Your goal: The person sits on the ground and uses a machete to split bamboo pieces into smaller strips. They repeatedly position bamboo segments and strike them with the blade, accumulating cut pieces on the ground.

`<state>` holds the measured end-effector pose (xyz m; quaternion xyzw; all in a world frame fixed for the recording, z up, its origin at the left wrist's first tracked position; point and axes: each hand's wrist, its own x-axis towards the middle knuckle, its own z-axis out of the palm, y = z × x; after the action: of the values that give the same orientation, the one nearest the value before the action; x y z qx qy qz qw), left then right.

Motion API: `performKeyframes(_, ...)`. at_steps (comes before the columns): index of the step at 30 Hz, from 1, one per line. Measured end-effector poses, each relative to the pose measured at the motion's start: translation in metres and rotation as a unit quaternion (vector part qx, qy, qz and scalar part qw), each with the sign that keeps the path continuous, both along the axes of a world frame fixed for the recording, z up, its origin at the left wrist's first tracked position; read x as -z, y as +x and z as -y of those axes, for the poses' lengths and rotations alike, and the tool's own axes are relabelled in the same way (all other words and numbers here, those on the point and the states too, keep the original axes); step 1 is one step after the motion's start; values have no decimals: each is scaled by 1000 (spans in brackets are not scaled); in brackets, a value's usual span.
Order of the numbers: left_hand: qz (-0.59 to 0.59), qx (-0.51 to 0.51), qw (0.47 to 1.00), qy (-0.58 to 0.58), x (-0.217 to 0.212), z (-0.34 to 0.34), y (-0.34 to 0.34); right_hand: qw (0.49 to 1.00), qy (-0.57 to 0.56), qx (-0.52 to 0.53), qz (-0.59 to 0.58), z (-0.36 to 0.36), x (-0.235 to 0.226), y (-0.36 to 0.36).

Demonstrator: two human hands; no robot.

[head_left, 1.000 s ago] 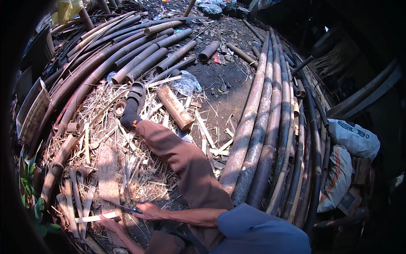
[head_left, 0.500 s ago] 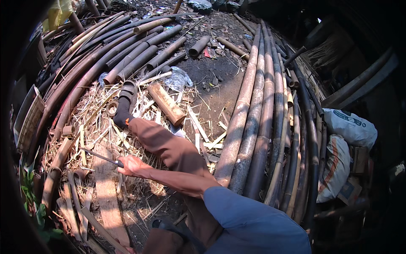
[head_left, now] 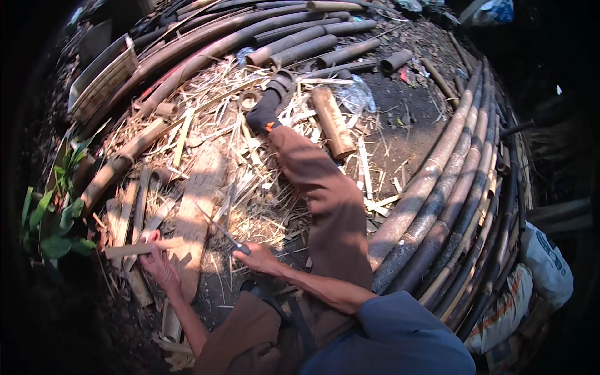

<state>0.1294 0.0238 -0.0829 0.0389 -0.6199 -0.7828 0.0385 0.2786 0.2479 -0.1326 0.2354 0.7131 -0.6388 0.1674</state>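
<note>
My left hand (head_left: 162, 267) is closed around a short pale bamboo strip (head_left: 128, 250), held crosswise over the lower left of a flat wooden plank (head_left: 195, 187). My right hand (head_left: 257, 258) grips the dark handle of a knife (head_left: 216, 224). Its long thin blade points up and left over the plank. A gap separates blade and strip. Beside the plank's left side lie several split bamboo pieces (head_left: 126, 215). Beyond my outstretched leg is a cut, pale bamboo log (head_left: 333, 122).
Shavings (head_left: 209, 94) cover the ground around my foot. Long bamboo poles (head_left: 431, 172) lie along the right, with white sacks (head_left: 545, 262) past them. More poles (head_left: 215, 53) curve across the far left. A thick bamboo piece (head_left: 119, 165) and green plants (head_left: 53, 219) are at left.
The view has swung left and down. My left hand, barely seen at the lower edge before, now holds up a bamboo strip. My right hand still grips the knife.
</note>
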Motion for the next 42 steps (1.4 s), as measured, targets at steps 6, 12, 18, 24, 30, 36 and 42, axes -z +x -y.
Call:
performKeyframes(6,-4,-24,999,-44,41,-16,-8,981,94,-18,-169,-14,-89,-17)
performKeyframes(12,-44,-13,980,-193,28,-30,5,989,28,-65,-131,-9,-105,-14)
performKeyframes(18,-152,8,975,-160,48,-54,2,989,4,-92,-117,8,-125,-34)
performKeyframes(24,-61,45,986,147,40,-75,2,991,-111,-32,-69,14,-123,-48)
performKeyframes(30,-85,58,994,26,44,-83,9,986,-164,-30,-8,15,-132,-59)
performKeyframes(36,-187,56,938,-285,68,-77,25,977,-213,-18,1,21,-134,-65)
performKeyframes(42,-328,-10,842,-428,73,-78,20,978,-210,-23,0,21,-134,-65)
